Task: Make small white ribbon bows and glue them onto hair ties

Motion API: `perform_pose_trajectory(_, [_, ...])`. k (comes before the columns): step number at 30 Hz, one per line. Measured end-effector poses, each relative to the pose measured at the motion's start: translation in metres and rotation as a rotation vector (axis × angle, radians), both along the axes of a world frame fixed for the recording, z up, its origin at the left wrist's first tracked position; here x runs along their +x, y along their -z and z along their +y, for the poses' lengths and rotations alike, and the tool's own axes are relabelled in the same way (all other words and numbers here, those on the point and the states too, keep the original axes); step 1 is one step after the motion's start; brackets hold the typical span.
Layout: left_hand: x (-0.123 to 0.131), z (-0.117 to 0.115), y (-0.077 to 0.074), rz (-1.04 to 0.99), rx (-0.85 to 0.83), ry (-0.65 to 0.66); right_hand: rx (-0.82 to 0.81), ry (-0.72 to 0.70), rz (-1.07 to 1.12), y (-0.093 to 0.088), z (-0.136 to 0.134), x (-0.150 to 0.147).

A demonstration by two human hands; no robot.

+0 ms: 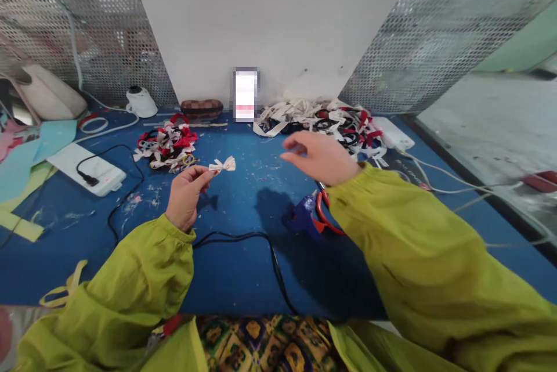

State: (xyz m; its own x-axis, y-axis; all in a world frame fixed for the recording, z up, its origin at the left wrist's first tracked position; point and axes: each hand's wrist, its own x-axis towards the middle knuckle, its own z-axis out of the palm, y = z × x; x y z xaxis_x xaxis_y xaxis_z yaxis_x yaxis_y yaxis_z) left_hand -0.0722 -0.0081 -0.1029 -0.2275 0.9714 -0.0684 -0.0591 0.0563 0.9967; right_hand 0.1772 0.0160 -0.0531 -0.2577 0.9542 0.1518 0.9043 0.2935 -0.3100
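My left hand (187, 193) is closed in a pinch, with a small white ribbon bow (223, 165) with faint print between thumb and fingertips. The bow sticks out to the right, above the blue table. My right hand (322, 157) is raised over the table, fingers loosely curved and thumb apart from them, with nothing seen in it. Just beyond it lies a heap of white, red and black ribbon pieces (319, 116). Under my right forearm are a blue glue gun (304, 216) and red-handled scissors (324, 212), both partly hidden by the sleeve.
A pile of finished-looking ribbon ties (167, 144) sits beyond my left hand. White power strips (87, 168) lie left and right. A black cable (235, 237) crosses the front. A phone (246, 93) leans on the back panel beside a brown checked case (201, 108).
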Motion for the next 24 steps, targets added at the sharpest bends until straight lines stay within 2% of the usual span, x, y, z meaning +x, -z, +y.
perform_pose_trajectory(2, [-0.001,0.001,0.000,-0.008,-0.003,-0.017,-0.072,0.010,-0.223,-0.003,-0.029,0.013])
perform_pose_trajectory(5, [0.000,0.001,0.001,-0.006,-0.010,-0.004,-0.190,0.003,-0.442,0.011,-0.079,0.019])
perform_pose_trajectory(7, [0.001,0.001,0.002,-0.006,-0.007,0.015,-0.134,0.053,-0.470,0.028,-0.103,0.017])
perform_pose_trajectory(9, [0.002,0.000,0.002,-0.010,-0.003,0.015,-0.079,0.084,-0.460,0.044,-0.116,0.015])
perform_pose_trajectory(11, [0.003,0.000,0.002,-0.011,0.000,0.002,-0.074,0.104,-0.424,0.056,-0.119,0.014])
perform_pose_trajectory(14, [0.003,0.001,0.001,-0.014,0.009,-0.021,-0.008,0.106,-0.333,0.063,-0.117,0.015])
perform_pose_trajectory(19, [0.005,0.001,-0.002,0.023,0.011,-0.015,0.177,-0.064,-0.193,0.055,-0.105,0.002])
perform_pose_trajectory(24, [0.011,-0.006,-0.006,0.087,0.031,0.023,0.058,-0.247,-0.225,0.050,-0.076,-0.023])
